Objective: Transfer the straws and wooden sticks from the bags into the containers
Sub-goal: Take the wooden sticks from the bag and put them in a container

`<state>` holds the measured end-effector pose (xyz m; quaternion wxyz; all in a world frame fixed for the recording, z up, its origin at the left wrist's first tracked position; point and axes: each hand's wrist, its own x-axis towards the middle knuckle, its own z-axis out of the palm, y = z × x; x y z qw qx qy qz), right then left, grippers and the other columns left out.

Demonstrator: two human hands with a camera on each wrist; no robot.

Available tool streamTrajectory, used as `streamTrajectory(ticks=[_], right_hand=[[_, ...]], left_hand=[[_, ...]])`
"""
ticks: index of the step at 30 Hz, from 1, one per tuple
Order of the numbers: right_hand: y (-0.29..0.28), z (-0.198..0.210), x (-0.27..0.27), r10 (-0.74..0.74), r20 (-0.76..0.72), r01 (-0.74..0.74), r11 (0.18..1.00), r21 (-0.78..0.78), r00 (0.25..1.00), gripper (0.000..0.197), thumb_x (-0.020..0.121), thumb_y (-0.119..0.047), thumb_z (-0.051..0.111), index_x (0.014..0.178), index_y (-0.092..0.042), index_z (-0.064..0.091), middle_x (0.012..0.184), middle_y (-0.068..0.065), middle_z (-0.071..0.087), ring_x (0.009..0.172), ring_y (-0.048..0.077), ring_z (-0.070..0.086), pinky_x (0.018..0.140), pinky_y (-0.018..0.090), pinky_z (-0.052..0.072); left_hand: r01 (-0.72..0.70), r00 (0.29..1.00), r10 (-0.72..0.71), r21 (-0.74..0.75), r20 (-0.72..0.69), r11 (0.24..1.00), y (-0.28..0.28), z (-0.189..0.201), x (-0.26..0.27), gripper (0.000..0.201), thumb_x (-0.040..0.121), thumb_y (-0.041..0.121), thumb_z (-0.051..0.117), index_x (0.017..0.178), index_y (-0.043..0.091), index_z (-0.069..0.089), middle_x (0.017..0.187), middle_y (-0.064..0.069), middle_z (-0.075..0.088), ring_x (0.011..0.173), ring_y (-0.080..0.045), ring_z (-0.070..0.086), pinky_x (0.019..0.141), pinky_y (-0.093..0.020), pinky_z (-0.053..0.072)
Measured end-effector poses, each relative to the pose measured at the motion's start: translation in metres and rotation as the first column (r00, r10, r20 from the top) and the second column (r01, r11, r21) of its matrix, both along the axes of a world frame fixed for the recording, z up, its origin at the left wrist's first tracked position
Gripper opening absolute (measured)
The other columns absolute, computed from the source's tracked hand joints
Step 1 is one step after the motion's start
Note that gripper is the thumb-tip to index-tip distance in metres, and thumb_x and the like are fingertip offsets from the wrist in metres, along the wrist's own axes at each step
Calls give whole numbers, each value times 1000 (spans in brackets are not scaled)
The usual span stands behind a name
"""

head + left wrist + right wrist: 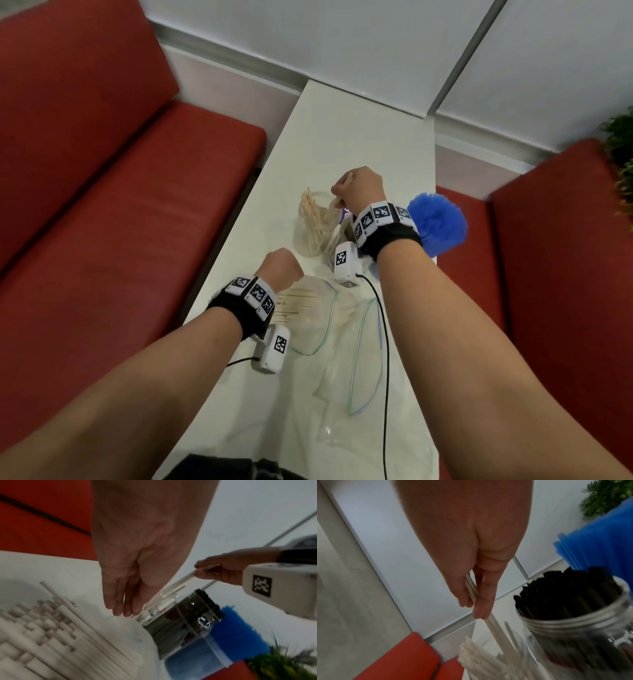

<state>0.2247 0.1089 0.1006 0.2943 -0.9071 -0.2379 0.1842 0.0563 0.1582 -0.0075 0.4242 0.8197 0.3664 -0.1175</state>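
Right hand (359,188) fingers (482,601) pinched few white sticks (491,623) over clear jar (310,233), mid table (342,137). Left hand (279,269) fingers (118,601) relaxed, holding nothing, above bag (318,315) near left edge.

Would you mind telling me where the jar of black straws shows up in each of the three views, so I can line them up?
Head: not visible; the right forearm covers that spot.
Left wrist: jar of black straws right of centre, beyond the left hand's fingertips.
Right wrist: lower right, large and close.
Shared landmark: blue straws beside it.
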Motion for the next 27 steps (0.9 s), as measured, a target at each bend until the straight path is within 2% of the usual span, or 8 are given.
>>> streamTrajectory(ticks=[2, 5, 8, 10, 13, 17, 21, 27], right_hand=[[2, -17, 1, 1, -40, -2, 1000, -15, 999, 6, 92, -4, 67, 91, -2, 73, 68, 8, 68, 41, 2, 62, 44, 13, 50], [1, -32, -1, 3, -74, -2, 1000, 16, 997, 18, 87, 1, 72, 104, -5, 72, 96, 14, 70, 70, 24, 75, 61, 27, 61], [1, -37, -4, 2, -77, 1, 999, 40, 997, 36, 87, 2, 71, 121, -11, 66, 111, 11, 61, 66, 23, 73, 58, 26, 60], [-1, -36, -6, -6, -65, 12, 996, 88, 998, 36, 93, 3, 62, 125, -11, 62, 111, 11, 60, 57, 22, 71, 50, 24, 56], [-7, -29, -11, -64, -15, 65, 976, 206, 998, 34, 95, 4, 46, 122, -10, 62, 94, 11, 66, 52, 22, 69, 44, 25, 53], [-20, -29, -31, -64, 37, 52, 965, 258, 997, 33, 93, 0, 47, 114, -14, 69, 82, 5, 70, 60, 20, 70, 54, 20, 51], [-39, -47, -57, 1, -51, 8, 981, 192, 999, 28, 97, -2, 49, 110, -12, 72, 91, 6, 71, 65, 21, 70, 61, 25, 59], [-58, -94, -98, 266, -210, -290, 953, -92, 941, 32, 97, 1, 47, 114, -10, 72, 111, 10, 73, 67, 18, 68, 48, 17, 45]], left_hand=[[128, 991, -125, 76, -48, 989, -1, -11, 0, 24, 93, 7, 51, 105, 1, 70, 111, -14, 68, 105, -29, 63, 88, -32, 51], [326, 941, -297, 191, -164, 926, -8, -30, -1, 30, 93, 10, 48, 119, 2, 62, 123, -14, 61, 114, -31, 57, 97, -37, 48], [435, 889, -351, 303, -295, 848, -15, -42, -4, 32, 93, 14, 45, 122, 9, 56, 123, -11, 55, 115, -31, 54, 96, -42, 47], [464, 873, -347, 368, -341, 806, -18, -49, -5, 32, 95, 12, 39, 124, 11, 55, 123, -9, 54, 115, -30, 51, 94, -41, 44], [502, 857, -353, 453, -375, 737, -21, -56, -8, 32, 97, 10, 35, 123, 13, 54, 122, -8, 53, 114, -28, 49, 91, -39, 41], [529, 845, -368, 503, -388, 683, -23, -57, -10, 28, 96, 9, 39, 117, 13, 57, 118, -7, 53, 111, -28, 51, 89, -37, 42], [565, 820, -393, 474, -417, 675, -28, -55, -14, 27, 97, 16, 44, 120, 13, 57, 119, -7, 52, 113, -28, 48, 91, -39, 41], [604, 794, -421, 490, -438, 628, -36, -44, -20, 32, 96, 10, 38, 122, 14, 56, 122, -7, 58, 115, -27, 54, 92, -39, 42]])
